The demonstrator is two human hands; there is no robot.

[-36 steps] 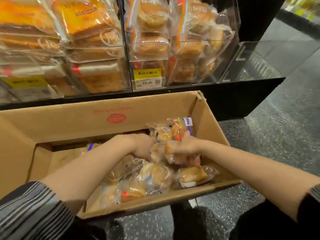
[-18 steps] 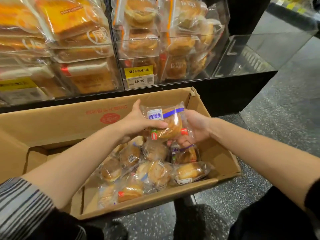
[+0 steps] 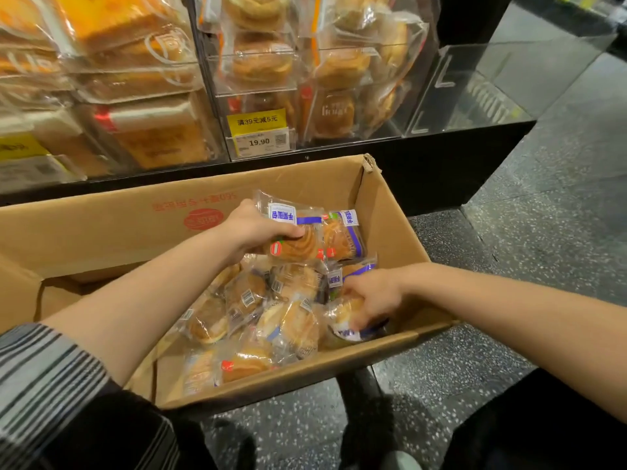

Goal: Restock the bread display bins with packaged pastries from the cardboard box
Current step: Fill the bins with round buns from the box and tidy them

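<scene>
Holding a packaged pastry (image 3: 294, 237) above the cardboard box (image 3: 390, 212), my left hand (image 3: 254, 230) curls round its soft, light, crinkly wrapper; I judge the middle the best grip. My right hand (image 3: 373, 296) closes over another pack (image 3: 342, 322) in the box; its fingertips are hidden. The display bins (image 3: 258, 86) look full.

We see left hand (image 3: 258, 232) gripping wrapped pastries (image 3: 298, 235) frame centre; right hand (image 3: 373, 300) grasping packet (image 3: 346, 320) in cardboard box (image 3: 101, 232).
</scene>
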